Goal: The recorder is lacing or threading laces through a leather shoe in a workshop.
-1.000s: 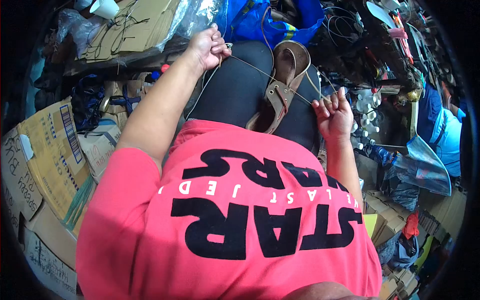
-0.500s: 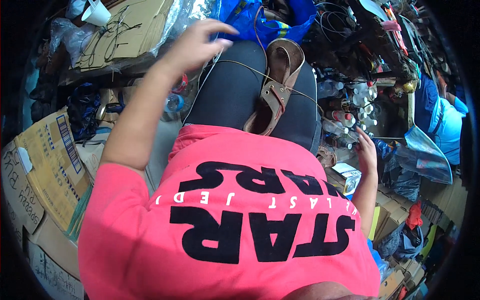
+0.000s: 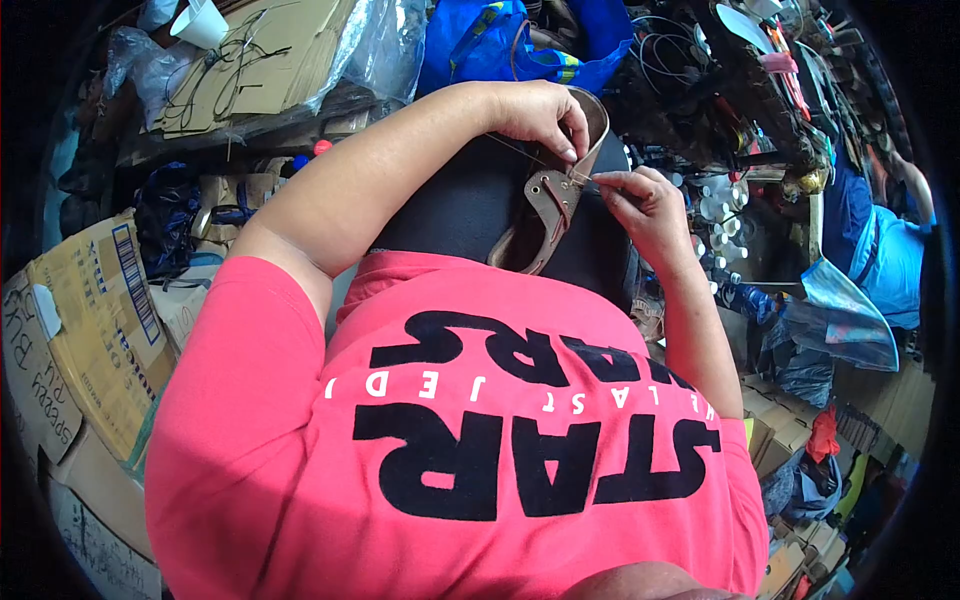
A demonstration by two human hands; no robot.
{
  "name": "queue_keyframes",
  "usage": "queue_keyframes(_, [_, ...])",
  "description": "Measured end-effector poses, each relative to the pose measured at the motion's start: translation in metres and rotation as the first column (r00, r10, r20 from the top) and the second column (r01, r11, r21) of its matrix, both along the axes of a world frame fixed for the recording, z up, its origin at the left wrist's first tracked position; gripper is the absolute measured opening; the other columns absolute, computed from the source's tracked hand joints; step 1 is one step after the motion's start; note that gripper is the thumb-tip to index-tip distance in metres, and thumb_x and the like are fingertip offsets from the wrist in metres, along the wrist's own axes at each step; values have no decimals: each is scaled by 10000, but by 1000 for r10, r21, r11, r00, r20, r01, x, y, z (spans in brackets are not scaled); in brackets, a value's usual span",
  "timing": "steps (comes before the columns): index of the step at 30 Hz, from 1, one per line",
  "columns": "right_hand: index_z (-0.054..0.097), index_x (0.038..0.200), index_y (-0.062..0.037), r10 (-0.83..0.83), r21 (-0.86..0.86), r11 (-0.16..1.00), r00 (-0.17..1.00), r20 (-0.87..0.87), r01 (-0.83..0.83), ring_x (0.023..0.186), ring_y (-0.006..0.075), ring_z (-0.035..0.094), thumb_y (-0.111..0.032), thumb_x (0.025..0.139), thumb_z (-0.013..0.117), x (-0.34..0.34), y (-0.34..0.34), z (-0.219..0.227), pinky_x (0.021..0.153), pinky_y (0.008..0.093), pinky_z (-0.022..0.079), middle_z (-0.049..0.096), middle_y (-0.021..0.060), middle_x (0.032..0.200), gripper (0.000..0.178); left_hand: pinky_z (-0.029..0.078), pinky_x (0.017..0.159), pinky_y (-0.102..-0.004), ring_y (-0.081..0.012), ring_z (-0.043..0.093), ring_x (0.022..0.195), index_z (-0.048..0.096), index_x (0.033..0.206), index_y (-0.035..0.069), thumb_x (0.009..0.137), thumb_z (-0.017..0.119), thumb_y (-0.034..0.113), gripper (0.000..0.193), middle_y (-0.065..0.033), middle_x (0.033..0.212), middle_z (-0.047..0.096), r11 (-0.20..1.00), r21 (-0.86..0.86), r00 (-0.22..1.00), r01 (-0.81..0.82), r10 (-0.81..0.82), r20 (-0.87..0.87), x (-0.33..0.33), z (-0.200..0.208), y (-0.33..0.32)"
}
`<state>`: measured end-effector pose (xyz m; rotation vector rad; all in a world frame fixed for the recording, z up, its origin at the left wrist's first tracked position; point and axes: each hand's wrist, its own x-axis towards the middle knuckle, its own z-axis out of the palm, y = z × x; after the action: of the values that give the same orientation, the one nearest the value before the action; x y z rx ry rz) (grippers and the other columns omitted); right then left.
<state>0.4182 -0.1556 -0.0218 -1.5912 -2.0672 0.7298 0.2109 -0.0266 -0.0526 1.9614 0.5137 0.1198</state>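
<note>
Cardboard boxes [image 3: 95,305] crowd the room I watch; on the dark-clad lap [image 3: 440,200] lies a brown shoe upper [image 3: 549,195]. My right hand [image 3: 648,200] pinches a thin strand [image 3: 582,177] at it; my left hand [image 3: 540,112] curls over it, grip I cannot tell. Beyond: a blue bag [image 3: 440,68].

The shoe [image 3: 549,210] has matt, leather-like brown material, with small metal eyelets [image 3: 536,190] glinting in it. The shirt [image 3: 220,400] is soft matt cloth, the trousers [image 3: 430,200] dull dark fabric. The blue bag [image 3: 475,60] looks glossy plastic, the clear sheeting [image 3: 388,60] shiny and crinkled, the cup [image 3: 203,24] smooth plastic, the carton [image 3: 90,290] matt cardboard.
</note>
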Motion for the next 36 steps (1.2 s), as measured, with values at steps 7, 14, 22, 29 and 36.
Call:
queue_keyframes(7, [730,933,-101,-24,-50,998,1000,13,24,733,230,609,-117,780,676,-4,1,6,658,322,479,620,98,775,163,469,804,-296,-178,596,859,729,975,75,771,699,85,206,-65,875,629,992,-114,999,50,-48,22,0,-6,5])
queue_keyframes(14, [722,942,-74,32,-68,997,999,8,-32,710,207,589,-91,800,670,-5,7,6,664,306,465,600,86,769,152,467,788,-289,-176,594,863,732,977,74,769,690,72,211,-65,879,621,989,-111,995,99,-98,19,5,-4,8])
queue_keyframes(22, [721,949,-81,93,-210,974,995,23,-86,750,213,576,-55,785,664,-2,26,16,674,325,468,566,91,778,175,464,798,-286,-168,591,871,732,986,80,765,695,73,224,-51,899,617,990,-89,993,110,-114,-41,11,-1,11])
queue_keyframes(29, [724,932,-91,162,-84,985,973,163,-150,754,279,599,-71,768,657,-15,22,24,688,357,487,601,123,761,178,462,797,-291,-175,585,866,733,985,91,763,707,92,223,-51,888,610,993,-53,992,109,-112,-53,15,-5,13])
queue_keyframes(36, [725,1001,-77,21,-277,958,980,-197,-77,752,105,537,-66,837,678,14,20,-10,681,262,450,565,-1,799,171,439,829,-326,-201,533,952,727,1038,125,736,763,190,310,-54,943,572,971,33,970,237,-234,-69,22,-4,15])
